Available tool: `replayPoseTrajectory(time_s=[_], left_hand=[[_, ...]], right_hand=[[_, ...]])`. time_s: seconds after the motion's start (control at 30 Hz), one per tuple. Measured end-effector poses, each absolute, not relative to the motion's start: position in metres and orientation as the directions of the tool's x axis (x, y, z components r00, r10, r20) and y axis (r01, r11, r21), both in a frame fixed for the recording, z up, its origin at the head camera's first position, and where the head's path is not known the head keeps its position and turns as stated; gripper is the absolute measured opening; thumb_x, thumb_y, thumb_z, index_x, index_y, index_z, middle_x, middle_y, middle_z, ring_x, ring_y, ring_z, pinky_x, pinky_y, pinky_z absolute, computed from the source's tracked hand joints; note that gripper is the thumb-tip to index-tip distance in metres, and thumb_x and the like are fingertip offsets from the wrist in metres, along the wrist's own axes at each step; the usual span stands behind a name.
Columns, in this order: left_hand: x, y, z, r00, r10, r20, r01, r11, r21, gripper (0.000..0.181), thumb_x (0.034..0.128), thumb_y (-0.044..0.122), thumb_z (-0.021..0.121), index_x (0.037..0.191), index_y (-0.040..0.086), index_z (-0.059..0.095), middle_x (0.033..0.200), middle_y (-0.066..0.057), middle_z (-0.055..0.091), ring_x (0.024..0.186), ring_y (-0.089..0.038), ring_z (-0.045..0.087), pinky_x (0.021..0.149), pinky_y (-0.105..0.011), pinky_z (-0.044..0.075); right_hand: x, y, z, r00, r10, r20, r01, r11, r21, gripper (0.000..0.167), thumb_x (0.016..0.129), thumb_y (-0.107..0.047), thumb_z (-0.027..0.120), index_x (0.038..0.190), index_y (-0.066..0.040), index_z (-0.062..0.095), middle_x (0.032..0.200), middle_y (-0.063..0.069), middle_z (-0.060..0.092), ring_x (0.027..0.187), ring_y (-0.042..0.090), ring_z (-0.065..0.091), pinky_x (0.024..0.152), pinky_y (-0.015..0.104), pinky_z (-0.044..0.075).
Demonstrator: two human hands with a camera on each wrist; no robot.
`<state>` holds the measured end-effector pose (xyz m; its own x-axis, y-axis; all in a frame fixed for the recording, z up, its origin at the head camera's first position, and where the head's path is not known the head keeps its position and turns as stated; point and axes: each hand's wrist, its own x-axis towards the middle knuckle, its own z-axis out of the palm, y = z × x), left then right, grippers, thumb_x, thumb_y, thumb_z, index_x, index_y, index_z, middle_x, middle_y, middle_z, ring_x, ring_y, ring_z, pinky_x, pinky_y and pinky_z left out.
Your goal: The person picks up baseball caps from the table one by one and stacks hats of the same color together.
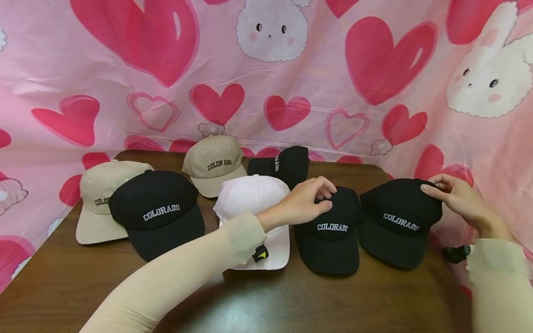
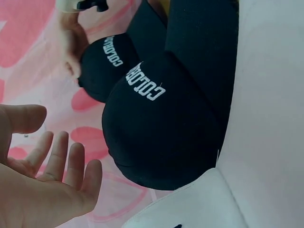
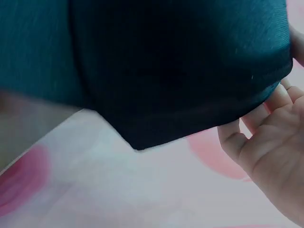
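Note:
At the right of the table, the right hand (image 1: 462,201) pinches the top back edge of a black COLORADO cap (image 1: 399,217); in the right wrist view the fingers of that hand (image 3: 275,137) lie behind the rim of the dark cap (image 3: 180,71). The left hand (image 1: 301,201) hovers over the back of the neighbouring black cap (image 1: 333,249), its fingers loosely bent. In the left wrist view the left hand (image 2: 47,175) is beside that cap (image 2: 161,128), palm showing, holding nothing. A white cap (image 1: 251,194) sits partly beneath the left forearm.
At the left, a black cap (image 1: 154,199) overlaps a beige cap (image 1: 93,222). Behind stand another beige cap (image 1: 214,159) and a black cap turned sideways (image 1: 293,164). A pink heart-print cloth (image 1: 312,64) hangs along the back and sides of the wooden table (image 1: 291,305).

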<state>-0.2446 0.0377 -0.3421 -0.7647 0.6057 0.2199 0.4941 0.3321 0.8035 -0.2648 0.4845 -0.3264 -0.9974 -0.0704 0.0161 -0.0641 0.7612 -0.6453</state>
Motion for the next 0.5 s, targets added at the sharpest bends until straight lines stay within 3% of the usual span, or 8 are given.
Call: replayPoseTrajectory(time_s=[0.1, 0.33, 0.5], left_hand=[[-0.245, 0.038, -0.342, -0.766, 0.603, 0.225, 0.496, 0.331, 0.803, 0.029, 0.1026, 0.01, 0.069, 0.131, 0.009, 0.063, 0.123, -0.007, 0.067, 0.114, -0.017, 0.062, 0.101, -0.023, 0.048], [-0.247, 0.038, -0.341, -0.777, 0.587, 0.227, 0.49, 0.339, 0.803, 0.03, 0.1021, 0.011, 0.07, 0.131, 0.009, 0.063, 0.121, -0.006, 0.068, 0.114, -0.017, 0.063, 0.101, -0.024, 0.048], [-0.247, 0.039, -0.34, -0.778, 0.579, 0.243, 0.495, 0.327, 0.805, 0.03, 0.1021, 0.011, 0.07, 0.131, 0.01, 0.063, 0.122, -0.005, 0.069, 0.114, -0.016, 0.064, 0.101, -0.023, 0.048]], right_hand=[[-0.26, 0.475, -0.311, -0.993, -0.08, 0.087, -0.118, 0.747, -0.654, 0.009, 0.106, -0.017, 0.066, 0.111, -0.012, 0.06, 0.079, -0.007, 0.069, 0.075, 0.012, 0.055, 0.063, 0.029, 0.042], [-0.25, 0.448, -0.282, -0.982, -0.078, 0.174, -0.162, 0.822, -0.546, 0.025, 0.103, -0.024, 0.071, 0.11, -0.007, 0.054, 0.077, -0.002, 0.063, 0.07, 0.016, 0.056, 0.058, 0.029, 0.047], [-0.239, 0.432, -0.267, -0.963, -0.114, 0.245, -0.227, 0.834, -0.503, 0.021, 0.101, -0.017, 0.074, 0.109, -0.007, 0.056, 0.077, -0.004, 0.059, 0.069, 0.014, 0.051, 0.055, 0.027, 0.043]])
